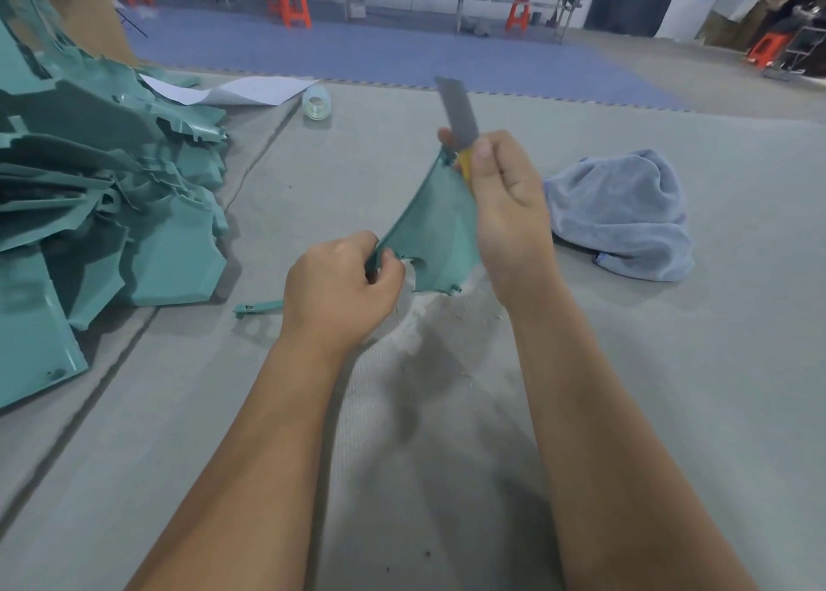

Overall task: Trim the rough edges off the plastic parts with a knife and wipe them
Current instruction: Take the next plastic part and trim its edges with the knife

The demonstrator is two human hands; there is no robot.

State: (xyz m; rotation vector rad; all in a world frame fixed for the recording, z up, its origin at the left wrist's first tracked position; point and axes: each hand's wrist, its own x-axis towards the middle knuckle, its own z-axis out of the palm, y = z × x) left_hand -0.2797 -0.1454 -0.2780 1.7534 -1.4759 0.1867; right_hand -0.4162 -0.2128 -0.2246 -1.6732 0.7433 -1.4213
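head view, frame centre: left hand (342, 284) pinches a curved teal plastic part (431, 237); right hand (507, 206) grips a yellow-handled grey-bladed knife (456, 114) at its top edge.

The grey knife blade (456, 109) is motion-blurred; its yellow handle (465, 165) mostly hides inside the right hand (507, 201). The teal plastic parts pile (103, 197) runs off the picture's left edge.

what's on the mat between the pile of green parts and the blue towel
In the head view: both hands, the left hand and right hand, holding a green part and the knife.
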